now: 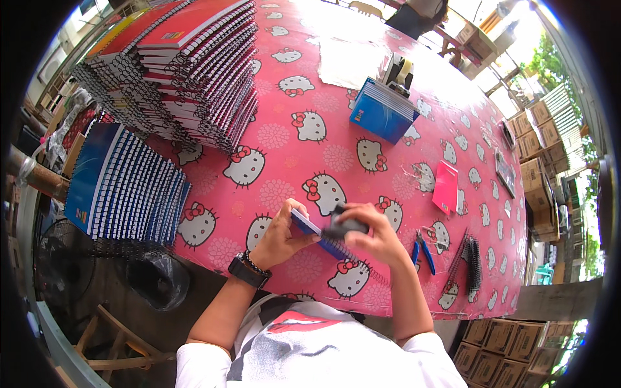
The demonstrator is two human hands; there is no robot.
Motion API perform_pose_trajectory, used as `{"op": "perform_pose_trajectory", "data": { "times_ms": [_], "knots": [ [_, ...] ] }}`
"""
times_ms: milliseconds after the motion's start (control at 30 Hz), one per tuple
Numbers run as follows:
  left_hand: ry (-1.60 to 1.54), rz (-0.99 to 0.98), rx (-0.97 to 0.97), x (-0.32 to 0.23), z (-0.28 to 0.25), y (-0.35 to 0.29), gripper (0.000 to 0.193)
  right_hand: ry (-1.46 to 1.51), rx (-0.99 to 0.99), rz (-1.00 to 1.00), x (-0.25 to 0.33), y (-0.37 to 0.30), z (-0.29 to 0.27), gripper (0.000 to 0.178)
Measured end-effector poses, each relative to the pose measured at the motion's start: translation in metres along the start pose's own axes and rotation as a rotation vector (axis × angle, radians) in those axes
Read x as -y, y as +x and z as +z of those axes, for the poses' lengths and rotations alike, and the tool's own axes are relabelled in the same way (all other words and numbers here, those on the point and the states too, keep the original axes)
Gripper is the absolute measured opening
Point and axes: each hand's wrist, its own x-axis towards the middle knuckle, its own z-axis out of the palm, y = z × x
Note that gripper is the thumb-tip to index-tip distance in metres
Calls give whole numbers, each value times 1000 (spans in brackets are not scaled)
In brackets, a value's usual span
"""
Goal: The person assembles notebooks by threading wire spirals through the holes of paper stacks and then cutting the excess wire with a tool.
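Note:
My left hand [279, 240] is closed on a small blue notebook [305, 222], held on edge above the pink tablecloth near the table's front edge. A thin wire coil [354, 257] runs along the notebook's edge and trails off to the right. In my right hand [375, 231] is a blurred black object [343, 224], pressed at or very near the notebook's edge; its kind cannot be made out. Blue-handled pliers [424, 253] lie to the right of that hand. Beside them rests a bundle of black wire coils [473, 266].
Tall stacks of red spiral notebooks [210, 71] and blue spiral notebooks [129, 184] stand at the left. Toward the back are a stack of blue notebooks [385, 111] and a tape dispenser [400, 72]. A pink card [446, 187] lies at the right. Cardboard boxes [501, 346] are piled beyond the table.

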Motion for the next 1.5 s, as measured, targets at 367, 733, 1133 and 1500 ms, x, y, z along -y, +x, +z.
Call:
{"op": "perform_pose_trajectory", "data": {
  "times_ms": [367,733,1133,1500],
  "knots": [
    [66,44,15,2,1,4,48,279,130,-87,4,11,-8,45],
    [79,-1,20,-4,2,4,43,-691,-293,-131,-1,29,1,59],
    [-26,49,-162,-58,14,12,11,-418,-218,-300,49,-19,34,47],
    [71,153,-79,-82,5,5,18,5,-240,-315,53,-21,35,43]
  ]
}}
